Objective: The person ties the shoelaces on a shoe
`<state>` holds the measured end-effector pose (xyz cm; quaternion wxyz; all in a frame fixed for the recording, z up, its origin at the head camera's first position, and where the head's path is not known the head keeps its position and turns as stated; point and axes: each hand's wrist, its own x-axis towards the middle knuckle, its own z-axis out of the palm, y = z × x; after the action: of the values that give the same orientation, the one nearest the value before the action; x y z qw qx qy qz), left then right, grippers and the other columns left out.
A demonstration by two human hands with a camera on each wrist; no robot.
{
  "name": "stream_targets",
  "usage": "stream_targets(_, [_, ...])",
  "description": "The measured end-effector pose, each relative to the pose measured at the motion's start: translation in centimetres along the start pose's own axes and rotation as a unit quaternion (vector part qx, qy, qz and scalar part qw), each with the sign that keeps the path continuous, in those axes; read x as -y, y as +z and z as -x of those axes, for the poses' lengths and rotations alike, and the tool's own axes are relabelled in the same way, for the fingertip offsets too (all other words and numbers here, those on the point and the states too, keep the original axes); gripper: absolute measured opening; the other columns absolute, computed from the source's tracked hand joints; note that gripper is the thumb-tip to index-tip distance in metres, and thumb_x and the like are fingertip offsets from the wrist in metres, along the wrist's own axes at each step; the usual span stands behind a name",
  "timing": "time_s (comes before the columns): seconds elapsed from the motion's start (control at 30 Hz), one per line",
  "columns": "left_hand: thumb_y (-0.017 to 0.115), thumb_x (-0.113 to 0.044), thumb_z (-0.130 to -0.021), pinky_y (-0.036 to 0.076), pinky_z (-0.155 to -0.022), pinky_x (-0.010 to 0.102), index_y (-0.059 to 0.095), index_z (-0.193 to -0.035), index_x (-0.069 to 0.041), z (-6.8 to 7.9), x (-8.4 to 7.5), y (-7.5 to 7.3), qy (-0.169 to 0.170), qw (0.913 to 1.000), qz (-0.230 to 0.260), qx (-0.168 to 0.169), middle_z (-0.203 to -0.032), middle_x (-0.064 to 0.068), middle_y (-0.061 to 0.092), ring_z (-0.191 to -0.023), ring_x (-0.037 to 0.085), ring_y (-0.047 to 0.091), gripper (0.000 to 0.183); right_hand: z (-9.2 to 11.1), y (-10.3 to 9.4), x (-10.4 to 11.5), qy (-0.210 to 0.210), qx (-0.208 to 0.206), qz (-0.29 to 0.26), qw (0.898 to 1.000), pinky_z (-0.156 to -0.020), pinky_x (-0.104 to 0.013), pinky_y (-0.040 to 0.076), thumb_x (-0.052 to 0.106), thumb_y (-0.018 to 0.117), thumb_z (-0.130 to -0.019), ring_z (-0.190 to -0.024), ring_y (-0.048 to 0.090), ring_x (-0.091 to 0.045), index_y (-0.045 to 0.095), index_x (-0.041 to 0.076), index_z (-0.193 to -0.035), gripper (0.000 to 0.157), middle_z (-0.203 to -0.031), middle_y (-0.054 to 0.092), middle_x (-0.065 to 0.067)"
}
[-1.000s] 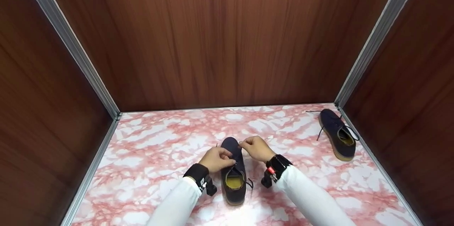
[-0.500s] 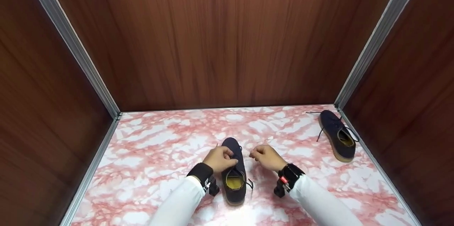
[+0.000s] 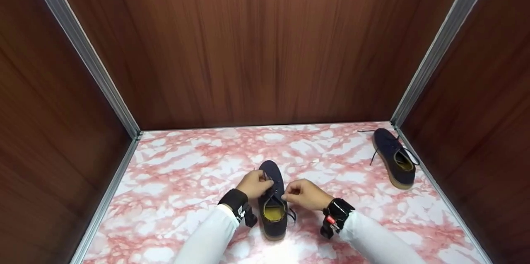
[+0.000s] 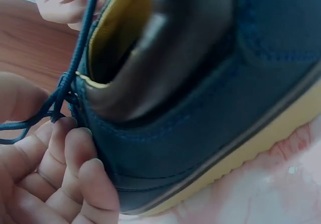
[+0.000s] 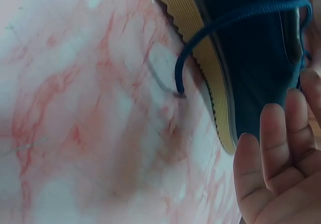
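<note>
A dark navy lace-up shoe (image 3: 272, 168) with a yellow insole lies toe-forward in the middle of the floor. At its tongue, my left hand (image 3: 252, 184) pinches a dark blue shoelace (image 4: 52, 106) between thumb and forefinger, the other fingers curled against the shoe's side. My right hand (image 3: 307, 194) is at the shoe's right edge by the eyelets, thumb and forefinger brought close together; I cannot tell whether they hold a lace. Its other fingers (image 5: 273, 133) are loosely bent beside the shoe. A loose lace end (image 5: 188, 53) arcs over the side to the floor.
The matching navy shoe (image 3: 387, 148), its laces loose, sits near the right wall at the back. Brown wood panels (image 3: 265, 48) with grey metal corner strips (image 3: 93, 61) enclose the pink-and-white marbled floor (image 3: 182, 164).
My right hand went from the shoe's front right edge out to the right and down, then came back in beside the eyelets. The left hand's fingers shifted slightly at the laces; the shoe stayed put.
</note>
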<state>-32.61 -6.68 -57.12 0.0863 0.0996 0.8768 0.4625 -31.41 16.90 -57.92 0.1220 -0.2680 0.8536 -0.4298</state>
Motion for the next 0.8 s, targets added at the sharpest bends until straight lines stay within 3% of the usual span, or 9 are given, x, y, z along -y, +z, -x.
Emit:
stream_targets(0.2, [0.065,-0.027,-0.101,0.046,-0.053,0.02,0.057,-0.082,-0.014,-0.2,0.3,-0.1,-0.015,0.9993,0.032,0.012,-0.067,-0.006,0.055,-0.057,0.008,0.056,0.025,-0.4,0.5,0.7,-0.006,0.013,0.003,1.0,-0.063,-0.018,0.049,0.032,0.084,-0.088,-0.066,0.057,0.001,0.071,0.013,-0.081,0.025,-0.075,0.065,0.009])
stream_targets(0.43, [0.06,-0.022,-0.104,0.046,-0.051,0.022,0.054,-0.079,-0.014,-0.4,0.6,-0.2,-0.011,0.9992,0.037,0.006,-0.071,-0.003,0.058,-0.058,0.012,0.061,0.027,-0.7,1.1,1.7,-0.026,0.024,0.055,0.998,-0.065,-0.018,0.051,0.03,0.091,-0.079,-0.067,0.056,0.003,0.069,0.017,-0.077,0.026,-0.073,0.062,0.014])
stream_targets(0.63, [0.057,-0.02,-0.106,0.046,-0.049,0.021,0.052,-0.078,-0.013,-0.3,0.5,-0.4,-0.015,0.9985,0.05,0.015,-0.079,0.004,0.068,-0.06,0.014,0.062,0.029,-0.9,1.0,1.9,-0.035,0.026,0.071,0.997,-0.063,-0.015,0.046,0.016,0.088,-0.081,-0.067,0.054,0.003,0.073,0.015,-0.075,0.016,-0.072,0.065,0.008])
stream_targets(0.8, [0.053,-0.017,-0.108,0.046,-0.049,0.021,0.06,-0.087,-0.005,-0.2,0.7,-0.3,-0.001,0.9987,0.047,0.017,-0.078,0.002,0.064,-0.059,0.013,0.06,0.025,-0.8,0.6,1.6,-0.044,0.032,0.065,0.996,-0.062,-0.015,0.048,0.012,0.083,-0.087,-0.066,0.055,0.004,0.073,0.014,-0.077,0.013,-0.075,0.066,0.006])
